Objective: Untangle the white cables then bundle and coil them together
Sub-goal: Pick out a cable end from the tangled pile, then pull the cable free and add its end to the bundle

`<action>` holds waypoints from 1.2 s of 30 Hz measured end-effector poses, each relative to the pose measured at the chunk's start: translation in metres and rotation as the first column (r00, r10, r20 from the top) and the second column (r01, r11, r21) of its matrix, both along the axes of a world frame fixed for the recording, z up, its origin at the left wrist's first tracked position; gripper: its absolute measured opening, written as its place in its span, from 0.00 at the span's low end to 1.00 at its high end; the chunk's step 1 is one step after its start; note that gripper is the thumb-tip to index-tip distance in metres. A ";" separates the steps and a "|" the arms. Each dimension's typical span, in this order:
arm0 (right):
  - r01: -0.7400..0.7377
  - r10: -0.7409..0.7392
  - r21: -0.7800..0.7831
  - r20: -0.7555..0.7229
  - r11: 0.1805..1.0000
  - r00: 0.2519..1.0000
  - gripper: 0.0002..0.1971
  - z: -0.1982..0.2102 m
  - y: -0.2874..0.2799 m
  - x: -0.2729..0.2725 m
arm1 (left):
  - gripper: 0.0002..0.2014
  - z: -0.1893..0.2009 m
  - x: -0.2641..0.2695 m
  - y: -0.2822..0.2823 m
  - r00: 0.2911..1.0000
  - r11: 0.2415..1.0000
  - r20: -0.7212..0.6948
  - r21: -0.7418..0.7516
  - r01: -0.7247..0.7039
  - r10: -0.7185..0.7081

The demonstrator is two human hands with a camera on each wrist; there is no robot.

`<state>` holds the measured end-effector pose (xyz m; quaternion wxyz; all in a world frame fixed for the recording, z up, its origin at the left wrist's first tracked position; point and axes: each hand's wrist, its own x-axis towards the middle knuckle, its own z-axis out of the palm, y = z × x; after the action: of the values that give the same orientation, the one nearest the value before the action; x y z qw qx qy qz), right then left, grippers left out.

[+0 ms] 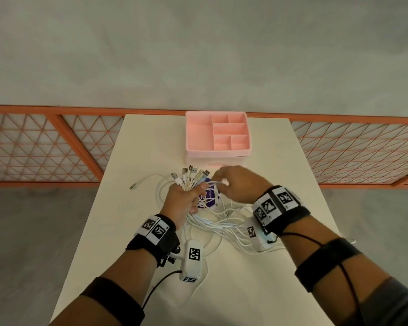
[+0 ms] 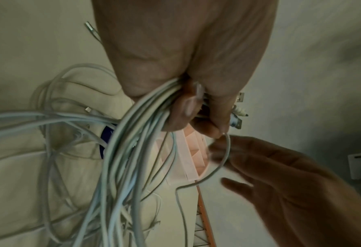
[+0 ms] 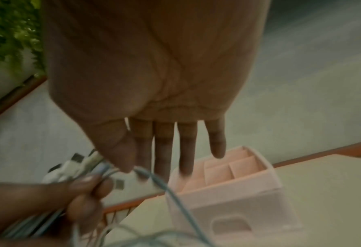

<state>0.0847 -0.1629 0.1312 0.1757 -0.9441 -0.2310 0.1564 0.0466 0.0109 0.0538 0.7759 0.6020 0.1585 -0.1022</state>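
Observation:
My left hand (image 1: 193, 192) grips a thick bundle of white cables (image 1: 212, 223) above the white table (image 1: 257, 290). Their USB plugs (image 1: 191, 175) fan out above the fist. In the left wrist view the cable bundle (image 2: 129, 150) hangs from the left hand (image 2: 186, 108) in loose loops onto the table. My right hand (image 1: 222, 183) is just right of the fist, and its thumb and forefinger pinch one white cable (image 1: 213, 183). In the right wrist view the right hand (image 3: 137, 168) keeps its other fingers straight, and the single cable (image 3: 160, 183) runs down from the thumb.
A pink compartment organizer (image 1: 217, 151) stands at the table's far edge, just behind the hands. A purple card (image 1: 207, 198) lies under the cables. One loose plug (image 1: 133, 186) lies to the left. An orange mesh railing (image 1: 45, 149) runs behind the table.

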 end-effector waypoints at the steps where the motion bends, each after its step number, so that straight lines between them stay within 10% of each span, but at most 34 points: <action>1: -0.004 0.005 0.034 -0.037 0.999 0.999 0.10 -0.004 0.004 -0.002 | 0.08 0.001 0.000 0.000 1.000 1.000 -0.008 -0.009 -0.010 0.010; 9: 0.281 -0.238 0.702 -0.161 0.655 0.958 0.12 0.031 0.020 0.002 | 0.09 0.006 -0.008 0.006 1.000 0.978 0.013 -0.208 0.024 -0.022; 17: 0.216 -0.463 0.975 -0.212 -0.046 0.861 0.11 0.107 0.001 0.025 | 0.18 -0.014 -0.011 0.015 0.999 0.997 -0.022 -0.071 -0.027 0.026; 19: 0.235 -0.529 0.966 -0.256 -0.109 0.809 0.13 0.111 -0.016 0.031 | 0.13 -0.020 -0.012 0.019 0.995 0.990 -0.059 -0.113 -0.090 0.083; 23: 0.476 -0.717 0.853 -0.194 0.213 0.669 0.09 0.085 -0.054 0.038 | 0.06 -0.021 -0.012 0.024 0.985 0.977 -0.085 -0.140 -0.160 0.149; 26: 0.682 -0.723 0.415 -0.078 0.603 0.686 0.10 0.046 -0.074 0.037 | 0.07 -0.013 -0.010 0.020 0.994 0.982 -0.048 -0.152 -0.108 0.102; 29: 0.698 -0.698 -0.012 -0.045 0.716 0.715 0.09 0.011 -0.077 0.029 | 0.12 -0.004 -0.007 0.013 0.998 0.990 -0.027 -0.123 -0.067 0.064; 32: 0.613 -0.602 -0.200 0.121 0.764 0.790 0.22 -0.008 -0.062 0.015 | 0.11 0.004 -0.004 0.008 1.000 0.998 -0.001 -0.061 0.002 -0.003; 36: 0.155 -0.165 0.080 0.131 0.985 0.978 0.33 -0.017 -0.035 0.004 | 0.16 0.011 -0.004 0.002 0.997 0.998 0.023 -0.005 0.070 -0.069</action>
<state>0.0889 -0.1980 0.1143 0.2041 -0.9615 -0.1710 0.0683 0.0430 0.0130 0.0649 0.7754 0.6060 0.1282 -0.1226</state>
